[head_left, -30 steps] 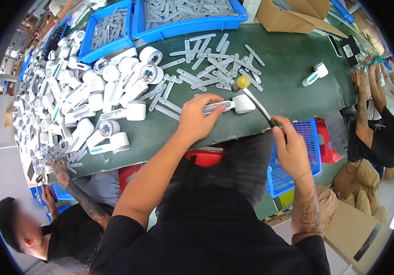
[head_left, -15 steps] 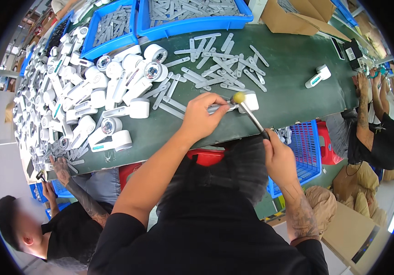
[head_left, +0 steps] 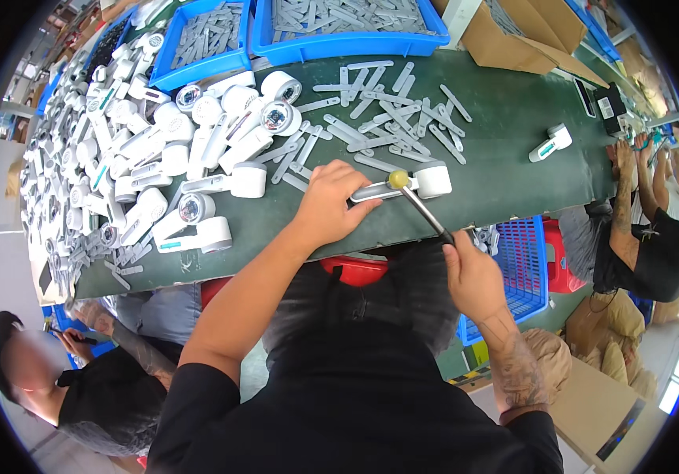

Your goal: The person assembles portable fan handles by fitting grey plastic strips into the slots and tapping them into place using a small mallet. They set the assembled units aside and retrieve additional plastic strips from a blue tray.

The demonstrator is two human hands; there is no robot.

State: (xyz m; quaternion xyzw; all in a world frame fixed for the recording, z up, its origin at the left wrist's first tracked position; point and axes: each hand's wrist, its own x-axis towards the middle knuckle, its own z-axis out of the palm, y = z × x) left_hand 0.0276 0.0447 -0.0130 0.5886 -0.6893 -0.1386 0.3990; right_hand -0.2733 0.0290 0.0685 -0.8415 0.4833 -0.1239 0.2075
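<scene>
My left hand (head_left: 327, 205) is closed on the handle end of a white handheld device (head_left: 434, 180) lying on the green table, with its round head pointing right. A grey strip runs along the top of its handle. My right hand (head_left: 473, 278) grips a small hammer (head_left: 426, 212) with a metal shaft and a round yellow head. That yellow head is over the handle, close to the round head; whether it touches cannot be made out. Loose grey strips (head_left: 391, 118) lie scattered just beyond the device.
A big pile of similar white devices (head_left: 173, 158) covers the table's left. Blue trays of grey strips (head_left: 315, 54) and a cardboard box (head_left: 505, 43) stand behind. One device (head_left: 551, 144) lies right. A blue basket (head_left: 522, 265) sits below the edge. Co-workers flank me.
My left hand has slid left along the handle, uncovering more of the grey strip. The hammer head has shifted slightly left and down, and my right hand has moved left and nearer.
</scene>
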